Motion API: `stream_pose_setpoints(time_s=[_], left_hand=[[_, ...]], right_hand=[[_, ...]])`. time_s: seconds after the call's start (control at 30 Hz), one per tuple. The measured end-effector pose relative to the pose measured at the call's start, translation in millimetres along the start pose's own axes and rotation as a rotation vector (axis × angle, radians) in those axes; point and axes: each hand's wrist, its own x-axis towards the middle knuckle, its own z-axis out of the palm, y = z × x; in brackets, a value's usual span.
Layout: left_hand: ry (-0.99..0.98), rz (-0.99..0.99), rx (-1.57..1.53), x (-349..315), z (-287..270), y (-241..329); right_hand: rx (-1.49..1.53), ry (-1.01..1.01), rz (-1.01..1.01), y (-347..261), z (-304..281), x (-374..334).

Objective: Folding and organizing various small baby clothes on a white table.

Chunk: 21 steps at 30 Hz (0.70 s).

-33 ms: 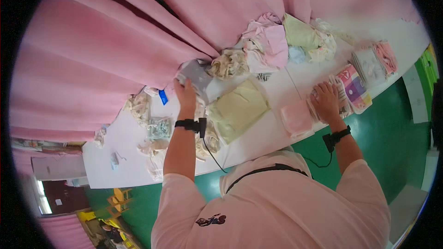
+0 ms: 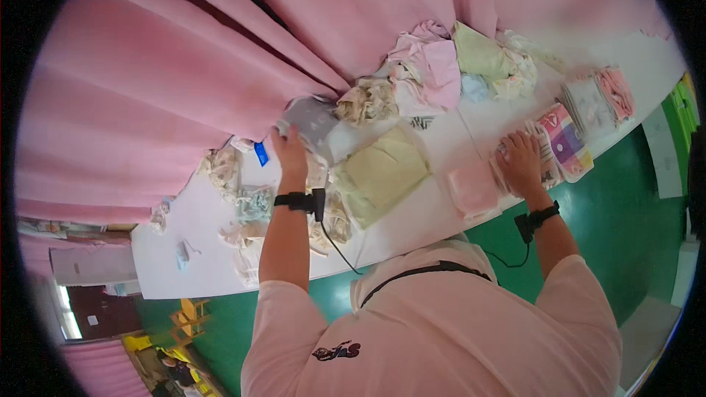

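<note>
My left hand [image 2: 290,153] reaches to the far edge of the table, its fingers bent around the left edge of a folded grey cloth [image 2: 310,119]. My right hand [image 2: 521,159] lies across a row of folded cloths, palm down with fingers spread, on a striped folded cloth [image 2: 548,170]. Left of that hand is a folded pink cloth [image 2: 473,187]; to its right stands a purple, orange and white folded cloth [image 2: 568,141]. Between my hands a pale green folded cloth [image 2: 384,175] rests flat on the table.
Pink curtains [image 2: 169,73] hang along the table's far side. Crumpled cream cloths [image 2: 368,101], a pink garment [image 2: 440,77] and a green cloth [image 2: 479,53] lie before them. A small blue packet [image 2: 261,154] is left of my left hand. The white table [image 2: 158,265] ends above a green floor.
My left hand has shifted slightly left, and the grey cloth's left edge has shifted with it. My right hand has stayed on the row of folded cloths.
</note>
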Motion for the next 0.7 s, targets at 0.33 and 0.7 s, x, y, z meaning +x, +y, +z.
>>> stream_pose_setpoints(time_s=[0.33, 0.7], left_hand=[[-0.032, -0.279, -0.439, -61, -13, 117], [-0.373, -0.452, -0.466, -164, 105, 193]], right_hand=[[-0.031, 0.084, -0.105, 2, -16, 3], [0.735, 0.264, -0.536, -208, -82, 33]])
